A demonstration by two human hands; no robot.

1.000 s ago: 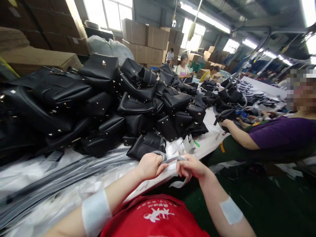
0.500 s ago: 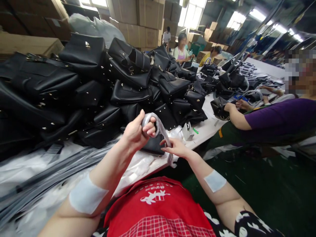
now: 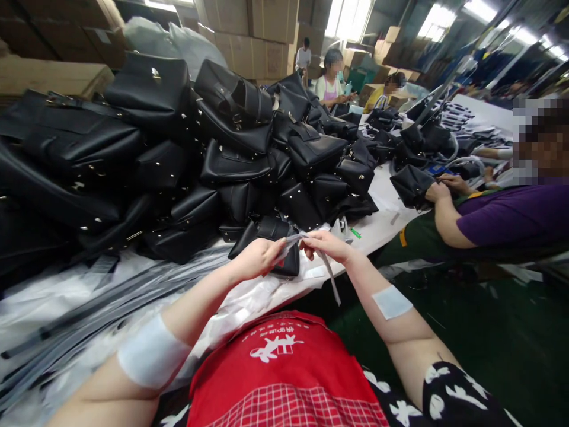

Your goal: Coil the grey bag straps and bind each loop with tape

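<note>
With arms angled forward and inward, the left hand (image 3: pixel 262 258) and right hand (image 3: pixel 326 244) nearly meet above the near edge of the white desk (image 3: pixel 380 201). The left pinches a thin, flexible grey strip (image 3: pixel 329 273) between thumb and curled fingers; the right, back upward and fingers bent, grasps it too. The strip bridges both hands, its loose end hanging below the right, in front of a black, leather-like bag (image 3: pixel 291 264).
</note>
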